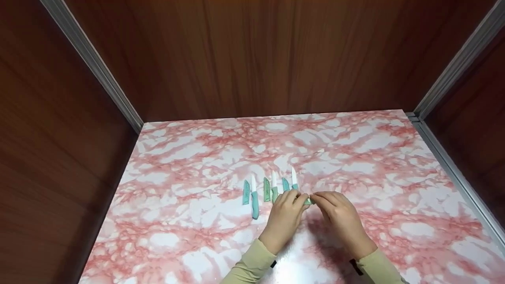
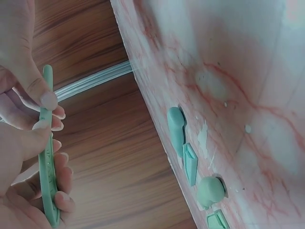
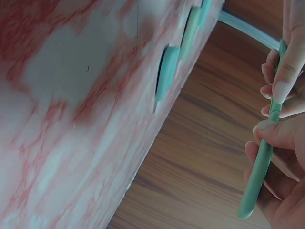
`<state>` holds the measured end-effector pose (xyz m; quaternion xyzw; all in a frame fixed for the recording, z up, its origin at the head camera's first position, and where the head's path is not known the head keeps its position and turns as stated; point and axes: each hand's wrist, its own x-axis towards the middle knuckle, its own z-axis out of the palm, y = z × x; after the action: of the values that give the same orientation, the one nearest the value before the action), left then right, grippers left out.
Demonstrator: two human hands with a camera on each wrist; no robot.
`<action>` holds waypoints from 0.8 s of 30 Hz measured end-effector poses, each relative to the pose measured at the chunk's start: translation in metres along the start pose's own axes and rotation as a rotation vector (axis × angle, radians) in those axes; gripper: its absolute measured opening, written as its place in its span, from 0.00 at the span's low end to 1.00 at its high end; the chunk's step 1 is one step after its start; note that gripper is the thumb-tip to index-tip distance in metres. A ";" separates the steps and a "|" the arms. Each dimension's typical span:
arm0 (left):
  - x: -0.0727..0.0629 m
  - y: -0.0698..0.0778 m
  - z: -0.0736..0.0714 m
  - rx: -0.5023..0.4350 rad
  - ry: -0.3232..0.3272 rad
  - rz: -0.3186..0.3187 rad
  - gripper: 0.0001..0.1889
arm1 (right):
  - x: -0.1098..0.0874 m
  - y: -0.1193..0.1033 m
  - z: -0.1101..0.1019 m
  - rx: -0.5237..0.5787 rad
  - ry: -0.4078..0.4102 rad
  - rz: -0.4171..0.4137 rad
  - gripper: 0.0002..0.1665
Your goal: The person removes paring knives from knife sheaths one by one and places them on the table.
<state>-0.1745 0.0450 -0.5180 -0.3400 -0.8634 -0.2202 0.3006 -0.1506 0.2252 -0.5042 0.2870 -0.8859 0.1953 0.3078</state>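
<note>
Both hands hold a green knife at chest side of the row. My left hand (image 1: pixel 283 217) grips its green sheath (image 2: pixel 46 176), which bears small raised marks. The right hand (image 1: pixel 342 213) holds the green handle (image 3: pixel 257 181), thumb pressed near its inner end. Sheath and handle meet end to end, and the blade is hidden from view. On the table left of the hands lie a teal knife (image 1: pixel 255 207) with a teal sheath (image 1: pixel 246 192), then a green sheath (image 1: pixel 267 190) and a green knife (image 1: pixel 274 181). A second teal sheath (image 1: pixel 285 184) and teal knife (image 1: pixel 294 178) are partly behind my left hand.
The red-and-white marbled table (image 1: pixel 177 205) carries the row of knives, their white blades pointing away. Brown wood-grain panels (image 1: pixel 252 59) stand at the back and sides, joined by grey metal strips (image 1: pixel 94 67).
</note>
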 end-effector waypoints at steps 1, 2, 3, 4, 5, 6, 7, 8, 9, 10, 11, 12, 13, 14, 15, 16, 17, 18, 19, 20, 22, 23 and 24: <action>0.000 0.000 0.000 -0.001 0.001 0.004 0.11 | 0.000 0.000 0.000 0.001 -0.007 0.003 0.22; 0.000 0.000 0.000 -0.004 -0.003 0.006 0.11 | 0.000 0.001 0.000 0.003 -0.012 0.004 0.21; 0.000 -0.001 0.000 -0.003 -0.007 0.011 0.11 | 0.000 0.001 0.000 0.007 -0.014 0.004 0.21; 0.000 -0.001 0.000 -0.002 -0.011 0.015 0.11 | 0.000 0.002 0.000 0.011 -0.015 0.003 0.21; 0.000 -0.001 0.001 -0.002 -0.013 0.019 0.11 | -0.001 0.002 0.000 0.014 -0.013 0.000 0.21; 0.000 -0.001 0.001 0.001 -0.016 0.021 0.11 | -0.001 0.003 0.000 0.016 -0.009 -0.006 0.21; 0.000 -0.001 0.001 0.002 -0.018 0.024 0.11 | -0.001 0.003 0.000 0.018 -0.008 -0.008 0.20; -0.001 -0.001 0.001 0.003 -0.019 0.025 0.11 | -0.001 0.003 0.001 0.020 -0.006 -0.011 0.20; -0.001 -0.001 0.001 0.005 -0.017 0.027 0.11 | -0.001 0.004 0.001 0.022 -0.004 -0.013 0.21; -0.001 -0.001 0.001 0.004 -0.016 0.026 0.11 | -0.001 0.004 0.001 0.023 -0.004 -0.015 0.21; -0.001 0.000 0.001 0.002 -0.015 0.023 0.11 | -0.001 0.004 0.001 0.025 -0.003 -0.014 0.21; -0.002 0.000 0.001 0.001 -0.016 0.020 0.11 | -0.001 0.004 0.001 0.027 -0.003 -0.013 0.21; -0.002 0.000 0.001 0.000 -0.015 0.017 0.11 | -0.001 0.004 0.001 0.028 -0.004 -0.011 0.21; -0.002 0.000 0.001 -0.001 -0.016 0.014 0.11 | -0.001 0.003 0.001 0.028 -0.006 -0.010 0.21; -0.003 0.000 0.001 -0.003 -0.014 0.011 0.11 | -0.001 0.003 0.001 0.028 -0.009 -0.008 0.20; -0.003 0.000 0.001 -0.003 -0.015 0.009 0.11 | -0.001 0.003 0.001 0.027 -0.011 -0.007 0.20; -0.003 -0.001 0.001 -0.003 -0.014 0.007 0.11 | -0.001 0.003 0.001 0.026 -0.012 -0.006 0.20; -0.004 -0.001 0.001 -0.004 -0.016 0.005 0.11 | 0.000 0.003 0.001 0.024 -0.013 -0.006 0.20; -0.004 -0.001 0.001 -0.003 -0.014 0.005 0.11 | 0.000 0.003 0.000 0.021 -0.013 -0.006 0.20; -0.004 0.000 0.001 -0.002 -0.014 0.004 0.11 | 0.000 0.002 0.000 0.020 -0.013 -0.007 0.21; -0.004 0.000 0.001 -0.001 -0.015 0.002 0.11 | 0.000 0.002 0.000 0.023 -0.016 -0.003 0.21; -0.004 0.000 0.001 -0.002 -0.015 0.000 0.11 | 0.000 0.002 0.000 0.022 -0.017 -0.003 0.22; -0.004 0.000 0.001 0.000 -0.016 -0.001 0.11 | 0.000 0.002 0.000 0.022 -0.017 -0.004 0.22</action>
<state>-0.1725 0.0437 -0.5211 -0.3413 -0.8659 -0.2177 0.2938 -0.1520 0.2264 -0.5044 0.2938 -0.8856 0.2021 0.2976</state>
